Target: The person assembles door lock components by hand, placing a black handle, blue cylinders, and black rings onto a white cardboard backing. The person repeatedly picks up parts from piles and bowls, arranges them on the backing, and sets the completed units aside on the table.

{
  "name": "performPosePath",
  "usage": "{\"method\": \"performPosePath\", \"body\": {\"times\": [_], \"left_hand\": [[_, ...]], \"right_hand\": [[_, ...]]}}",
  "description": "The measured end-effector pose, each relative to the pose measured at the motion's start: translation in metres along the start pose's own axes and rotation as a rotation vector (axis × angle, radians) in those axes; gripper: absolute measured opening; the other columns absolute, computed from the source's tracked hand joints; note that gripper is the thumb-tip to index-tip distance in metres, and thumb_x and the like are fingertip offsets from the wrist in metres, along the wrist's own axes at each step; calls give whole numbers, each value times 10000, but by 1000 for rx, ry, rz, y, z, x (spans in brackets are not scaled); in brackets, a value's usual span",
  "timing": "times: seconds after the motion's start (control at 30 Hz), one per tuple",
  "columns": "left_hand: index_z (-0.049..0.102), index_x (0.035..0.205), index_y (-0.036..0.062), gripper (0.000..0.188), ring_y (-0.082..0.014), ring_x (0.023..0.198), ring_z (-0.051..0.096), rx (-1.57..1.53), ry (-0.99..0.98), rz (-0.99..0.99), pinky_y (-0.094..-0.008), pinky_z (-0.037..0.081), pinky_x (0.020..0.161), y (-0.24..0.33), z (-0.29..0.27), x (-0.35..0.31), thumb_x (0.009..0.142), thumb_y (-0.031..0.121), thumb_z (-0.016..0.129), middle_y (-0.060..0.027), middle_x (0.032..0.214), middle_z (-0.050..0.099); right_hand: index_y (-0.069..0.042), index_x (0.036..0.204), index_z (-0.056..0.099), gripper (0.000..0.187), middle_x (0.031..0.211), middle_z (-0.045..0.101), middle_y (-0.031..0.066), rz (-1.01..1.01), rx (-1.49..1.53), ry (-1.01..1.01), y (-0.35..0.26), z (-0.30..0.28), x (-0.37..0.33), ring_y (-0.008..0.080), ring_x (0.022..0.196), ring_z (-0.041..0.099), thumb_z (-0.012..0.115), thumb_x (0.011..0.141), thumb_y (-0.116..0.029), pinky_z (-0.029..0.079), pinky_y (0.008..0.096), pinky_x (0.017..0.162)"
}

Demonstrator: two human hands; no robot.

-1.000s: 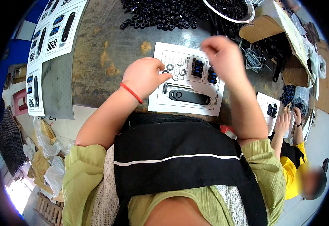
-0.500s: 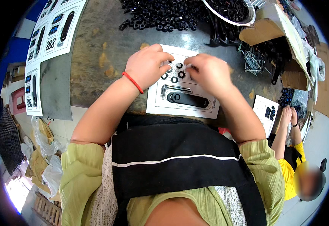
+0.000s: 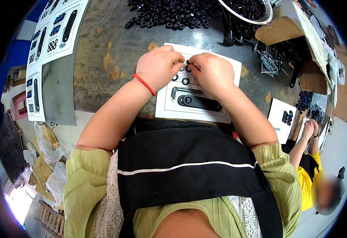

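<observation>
A white printed sheet (image 3: pixel 169 108) lies on the worktable under my hands. On it sit several small black rings (image 3: pixel 185 81), an L-shaped hex key (image 3: pixel 187 92) and a flat black lever-shaped part (image 3: pixel 201 103) with a round end. My right hand (image 3: pixel 214 73) pinches a small black ring at the sheet's upper middle, its fingertips partly covering it. Facing it, my left hand (image 3: pixel 159 65), with a red cord at the wrist, has thumb and forefinger closed beside the rings; whatever they hold is hidden.
A heap of black nuts (image 3: pixel 173 16) lies at the far side, near a bowl of black parts (image 3: pixel 248 12). On the right are a torn cardboard box (image 3: pixel 280 31), metal bolts (image 3: pixel 270 63) and another sheet (image 3: pixel 276 115). A co-worker's hands (image 3: pixel 310 129) are beyond; finished-looking printed sheets (image 3: pixel 58 35) lie left.
My right hand has moved left, bringing its fingertips close to those of my left hand over the rings. My left hand has barely shifted.
</observation>
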State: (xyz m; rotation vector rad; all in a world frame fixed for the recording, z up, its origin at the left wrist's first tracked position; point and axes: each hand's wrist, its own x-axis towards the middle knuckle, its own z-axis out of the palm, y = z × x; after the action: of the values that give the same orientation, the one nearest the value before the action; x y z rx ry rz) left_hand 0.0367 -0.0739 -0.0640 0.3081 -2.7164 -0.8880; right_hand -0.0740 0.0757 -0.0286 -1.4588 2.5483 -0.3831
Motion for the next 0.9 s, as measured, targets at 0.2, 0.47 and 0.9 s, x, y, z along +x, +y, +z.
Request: {"method": "performPosePath", "body": {"times": [0.2,0.47,0.9], "left_hand": [[734,931,108,188,-282,983,609,0,79,63,-382,499,840,9,-32,-33,775,212,753,-76,1020,631],[745,1043,162,341,-380,1338,407,98,-13,204,-507,359,1056,5,-23,-55,758,347,764,-130,1388,514],[728,1093,182,360,-374,1348,398,124,15,187,-493,350,1066,9,-15,-55,784,366,749,-120,1390,510]], "right_hand": [[-144,919,735,160,1118,648,79,-118,49,151,-1,-8,-28,298,1067,597,737,790,-238,494,413,834],[-205,1057,736,303,1476,422,138,-171,-67,108,-6,-1,-61,413,1377,318,741,797,-360,254,575,1070],[-228,1142,698,381,1493,398,149,-145,-67,112,-5,6,-66,421,1377,319,730,800,-393,223,609,1073]]}}
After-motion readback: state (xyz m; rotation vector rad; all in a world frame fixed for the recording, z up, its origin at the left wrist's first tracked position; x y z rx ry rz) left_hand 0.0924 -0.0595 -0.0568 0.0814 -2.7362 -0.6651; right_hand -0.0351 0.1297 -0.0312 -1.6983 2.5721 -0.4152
